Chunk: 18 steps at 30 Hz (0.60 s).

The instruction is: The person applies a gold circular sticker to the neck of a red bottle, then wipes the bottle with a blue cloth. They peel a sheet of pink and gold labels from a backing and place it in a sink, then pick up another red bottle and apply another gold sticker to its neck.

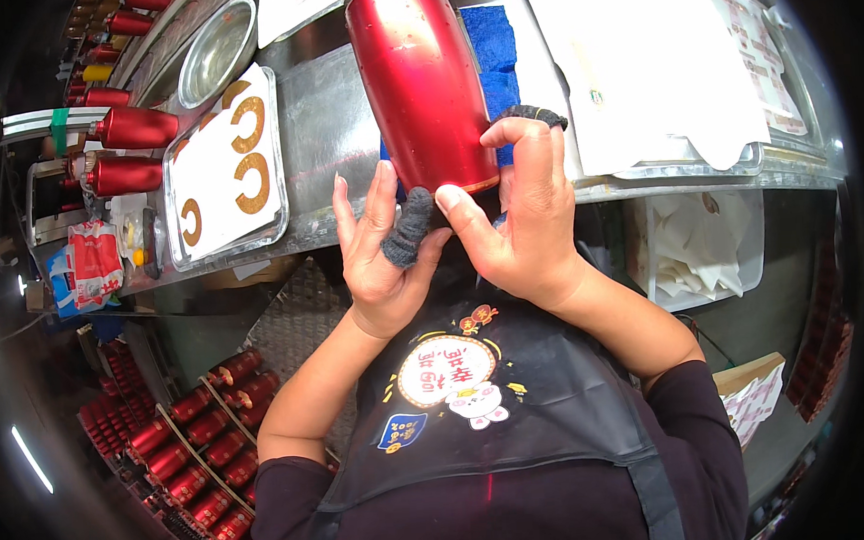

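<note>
A glossy red metallic bottle [421, 80] lies on the bench in front of me, one end toward my body. A thin orange-gold edge shows along its near rim. My right hand [535, 209] grips this near end, the thumb on the rim and the bent index finger against the right side. A dark knit finger sleeve covers one of its fingers. My left hand [384, 257] stays at the rim's left side with its fingers spread. One of its fingers wears a dark sleeve too, and its tip is at the bottle's edge.
Gold C-shaped stickers [251, 183] sit on a white sheet in a clear tray [279, 194] at left, near a metal bowl [217, 54]. A blue cloth [493, 54] lies beside the bottle. White sheets [625, 82] cover the right side. Red bottles [137, 128] stand left; a plastic bin [750, 249] is below right.
</note>
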{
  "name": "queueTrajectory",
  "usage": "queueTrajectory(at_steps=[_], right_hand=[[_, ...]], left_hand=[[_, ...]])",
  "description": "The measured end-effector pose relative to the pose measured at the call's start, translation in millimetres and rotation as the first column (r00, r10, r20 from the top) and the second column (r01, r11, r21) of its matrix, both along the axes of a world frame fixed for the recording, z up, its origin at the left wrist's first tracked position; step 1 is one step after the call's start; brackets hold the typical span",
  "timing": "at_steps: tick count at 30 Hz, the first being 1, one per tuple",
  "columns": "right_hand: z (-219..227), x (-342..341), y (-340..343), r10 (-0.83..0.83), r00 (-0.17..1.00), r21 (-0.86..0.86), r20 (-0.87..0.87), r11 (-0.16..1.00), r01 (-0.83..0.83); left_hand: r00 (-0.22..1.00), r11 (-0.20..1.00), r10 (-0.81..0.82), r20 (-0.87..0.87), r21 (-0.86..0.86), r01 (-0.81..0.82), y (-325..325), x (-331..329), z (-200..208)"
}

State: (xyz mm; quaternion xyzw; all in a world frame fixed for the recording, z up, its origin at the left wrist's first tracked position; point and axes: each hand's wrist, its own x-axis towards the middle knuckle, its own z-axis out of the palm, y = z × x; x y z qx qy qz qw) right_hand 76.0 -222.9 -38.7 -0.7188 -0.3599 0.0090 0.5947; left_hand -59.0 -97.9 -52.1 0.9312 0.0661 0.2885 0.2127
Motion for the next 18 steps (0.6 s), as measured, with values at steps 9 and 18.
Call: queueTrajectory(at_steps=[9,18], right_hand=[[10.3,7.8,-6.8,0.059,0.962,-0.011,-0.265,0.998,-0.065],[4.2,1.3,4.6,-0.085,0.993,-0.145,0.079,0.985,0.096]], left_hand=[[0.999,0.999,0.036,-0.018,0.016,-0.036,-0.8,-1.5,15.2],[0.993,0.988,0.101,-0.054,-0.11,-0.107,-8.0,-6.3,-1.5]])
